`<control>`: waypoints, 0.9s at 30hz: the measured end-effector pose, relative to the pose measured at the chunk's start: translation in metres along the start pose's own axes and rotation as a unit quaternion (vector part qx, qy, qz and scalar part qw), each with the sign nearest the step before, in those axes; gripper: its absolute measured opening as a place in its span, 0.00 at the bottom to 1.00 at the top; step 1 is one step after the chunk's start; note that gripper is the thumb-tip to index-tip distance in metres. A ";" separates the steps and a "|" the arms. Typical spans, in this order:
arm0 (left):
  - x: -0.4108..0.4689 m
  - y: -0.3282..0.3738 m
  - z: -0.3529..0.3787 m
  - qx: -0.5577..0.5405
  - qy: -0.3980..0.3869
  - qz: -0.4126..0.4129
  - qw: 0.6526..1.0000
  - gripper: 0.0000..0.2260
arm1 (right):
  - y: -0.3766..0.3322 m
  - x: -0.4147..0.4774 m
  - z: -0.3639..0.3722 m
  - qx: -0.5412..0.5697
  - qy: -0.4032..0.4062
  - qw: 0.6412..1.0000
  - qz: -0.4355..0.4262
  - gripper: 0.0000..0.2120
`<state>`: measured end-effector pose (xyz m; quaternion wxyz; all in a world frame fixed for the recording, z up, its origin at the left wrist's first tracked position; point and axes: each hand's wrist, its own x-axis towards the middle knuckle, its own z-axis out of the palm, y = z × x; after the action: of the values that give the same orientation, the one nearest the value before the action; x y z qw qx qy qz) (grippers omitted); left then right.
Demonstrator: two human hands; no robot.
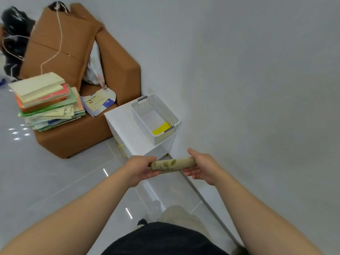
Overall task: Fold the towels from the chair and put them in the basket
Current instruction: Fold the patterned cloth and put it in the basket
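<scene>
Head view: one white basket on a cabinet, twelve o'clock of the hands, contains one flat yellow item. One rolled leaf-print towel is below it. The left hand curls round one end, and the right hand cups the other. One chair stands at ten o'clock.

Both bare arms are reaching out in front of the body, and the hands are coming close together. The left hand is gripping one end of a rolled towel, with its fingers curling round from below and its thumb lying on top. The right hand is cupping the other end, with its fingers lying almost straight under the roll and its thumb sticking up above it.
</scene>
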<state>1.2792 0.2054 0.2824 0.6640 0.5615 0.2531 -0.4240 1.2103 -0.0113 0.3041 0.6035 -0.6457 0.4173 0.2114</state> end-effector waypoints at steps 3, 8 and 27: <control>0.043 0.044 0.005 0.032 0.011 0.007 0.999 0.11 | -0.048 0.049 0.005 -0.060 0.008 0.998 -0.022 0.15; 0.124 0.111 0.015 0.107 0.068 0.045 0.991 0.14 | -0.124 0.159 0.012 -0.119 -0.021 0.992 -0.030 0.08; 0.421 0.248 0.012 0.586 0.084 0.024 0.806 0.04 | -0.210 0.485 0.092 -0.439 -0.056 0.885 -0.143 0.22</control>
<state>1.7031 0.0794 0.0749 0.1952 0.8829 -0.0022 -0.4271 1.6708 -0.0775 0.0368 0.3040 -0.8845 0.1504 0.3202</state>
